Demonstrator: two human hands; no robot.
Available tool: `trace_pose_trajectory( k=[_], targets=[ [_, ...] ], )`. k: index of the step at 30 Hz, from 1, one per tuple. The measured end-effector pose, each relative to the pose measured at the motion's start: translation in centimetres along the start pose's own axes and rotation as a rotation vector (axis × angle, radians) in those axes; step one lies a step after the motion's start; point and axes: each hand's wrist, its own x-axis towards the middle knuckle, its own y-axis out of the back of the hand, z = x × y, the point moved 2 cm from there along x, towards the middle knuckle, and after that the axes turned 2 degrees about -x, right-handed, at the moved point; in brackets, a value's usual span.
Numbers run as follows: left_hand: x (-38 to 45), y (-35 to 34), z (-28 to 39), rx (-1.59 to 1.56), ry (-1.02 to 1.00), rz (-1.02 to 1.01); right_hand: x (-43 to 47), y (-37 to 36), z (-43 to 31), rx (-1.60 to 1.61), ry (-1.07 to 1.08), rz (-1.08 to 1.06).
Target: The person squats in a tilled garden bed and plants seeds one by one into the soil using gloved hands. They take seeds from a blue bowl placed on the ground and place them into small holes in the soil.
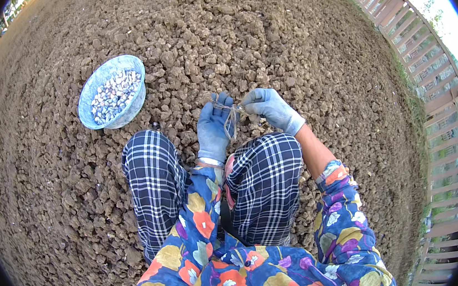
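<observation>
My left hand [212, 130], in a blue-coated work glove, is turned palm up in front of my knees. A loose loop of thin, tan twine or dried stems [233, 121] lies across its curled fingers and hangs beside the palm. To the right, my right hand [273, 107], gloved the same way, pinches the end of this strand between thumb and fingers. The two hands are close together, a little above the soil. Up and left of them, a light-blue plastic basin [135, 106] holds many pale, purplish pieces that look like garlic cloves [115, 96].
Cloddy brown soil [209, 32] surrounds me. My knees in checked trousers [154, 167] are bent just behind the hands. A small dark object [155, 125] lies on the soil near my left knee. Along the right runs a railing fence [438, 100] with a grassy strip at its foot.
</observation>
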Motion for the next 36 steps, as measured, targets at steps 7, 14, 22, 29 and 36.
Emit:
trace_pose_trajectory(
  k=[7, 14, 22, 29, 36],
  targets=[
    [-0.1, -0.6, 4.2, 0.247, -0.211, 0.011, 0.3, -2.0, -3.5, -0.023, 0.135, 0.052],
    [2.0, 3.5, 2.3, 0.07, -0.232, 0.27, -0.7, -3.5, -3.3, 0.166, 0.09, 0.127],
    [1.9, 5.1, 4.2, 0.792, -0.407, 0.219, 1.0, -4.3, -4.2, -0.014, 0.223, 0.03],
    [-2.2, 13.9, 2.4, 0.38, 0.171, 0.803, 0.8, 2.4, -3.4, -0.669, 0.248, 0.107],
    [-0.2, 16.7, 4.5, 0.501, 0.094, 0.674, -32.5, 33.2, -22.1, -0.821, 0.697, 1.775]
  ],
)
